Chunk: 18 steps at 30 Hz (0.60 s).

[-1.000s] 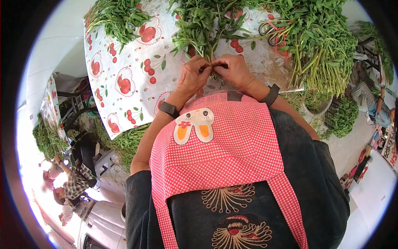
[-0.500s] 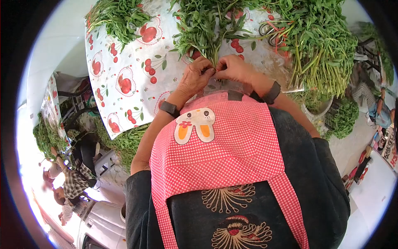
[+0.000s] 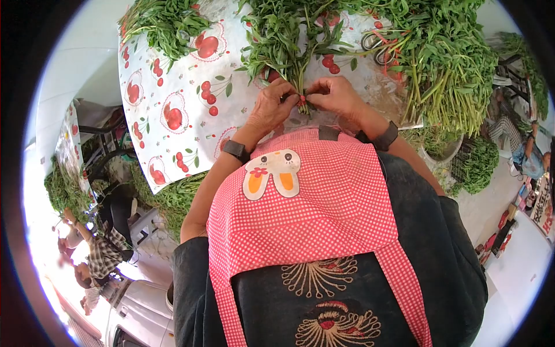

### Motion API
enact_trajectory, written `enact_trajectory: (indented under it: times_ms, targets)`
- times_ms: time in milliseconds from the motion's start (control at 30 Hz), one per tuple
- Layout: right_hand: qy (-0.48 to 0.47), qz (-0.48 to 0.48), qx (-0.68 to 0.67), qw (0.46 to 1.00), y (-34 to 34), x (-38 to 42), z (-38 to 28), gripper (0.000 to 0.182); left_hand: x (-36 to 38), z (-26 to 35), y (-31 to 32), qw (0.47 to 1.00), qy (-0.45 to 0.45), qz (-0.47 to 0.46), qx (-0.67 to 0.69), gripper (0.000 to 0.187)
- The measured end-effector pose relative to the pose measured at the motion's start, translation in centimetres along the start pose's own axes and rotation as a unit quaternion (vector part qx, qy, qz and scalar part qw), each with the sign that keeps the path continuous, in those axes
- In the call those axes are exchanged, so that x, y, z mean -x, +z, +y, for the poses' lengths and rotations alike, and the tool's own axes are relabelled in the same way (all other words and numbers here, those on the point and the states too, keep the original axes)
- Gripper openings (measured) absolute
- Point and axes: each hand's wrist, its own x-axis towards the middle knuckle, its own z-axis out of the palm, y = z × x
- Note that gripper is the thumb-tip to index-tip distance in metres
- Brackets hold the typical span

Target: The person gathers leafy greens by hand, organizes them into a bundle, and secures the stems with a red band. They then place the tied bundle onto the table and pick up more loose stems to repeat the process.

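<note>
A bunch of leafy green stems [image 3: 289,43] lies on the cherry-print tablecloth [image 3: 199,136], its cut ends toward me. Around the lower stems runs a red tie [image 3: 302,100]. At its left side my left hand [image 3: 273,106] is closed in a pinch, thumb and fingertips at the tie. From the other side my right hand [image 3: 336,97] pinches close to the same tie, fingers bent. The tie's ends are too small to see clearly between the fingertips.
A large heap of greens [image 3: 448,75] covers the table's right side, with scissors [image 3: 381,49] and red strings beside it. Another leafy bunch [image 3: 165,29] lies at the far left. At the lower left, a person in a checked shirt [image 3: 107,254] is near more greens.
My hands have drawn slightly apart, the right one moving rightward. The red tie around the stems and the cut ends below it now show between them.
</note>
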Motion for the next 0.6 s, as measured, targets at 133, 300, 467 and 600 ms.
enact_trajectory:
  times_ms: [133, 300, 467, 600]
  targets:
    - [-0.069, 0.016, 0.189, 0.979, 0.5, 0.5, -1.3, 0.022, -0.1, 0.0, 0.0, 1.0, -0.021, -0.015, 0.005, 0.01]
    - [-0.038, 0.0, 0.067, 0.997, 0.6, 0.0, -0.5, 0.022, 0.0, -0.2, -0.1, 1.0, -0.015, -0.014, 0.001, 0.011]
    - [0.059, -0.078, -0.202, 0.974, 0.1, 0.4, -0.7, 0.017, 0.0, -0.2, -0.2, 1.0, -0.013, -0.016, 0.0, 0.011]
    - [0.055, -0.083, -0.177, 0.979, -0.1, 0.3, -0.5, 0.017, 0.0, -0.6, 0.0, 0.999, -0.02, -0.017, 0.022, 0.011]
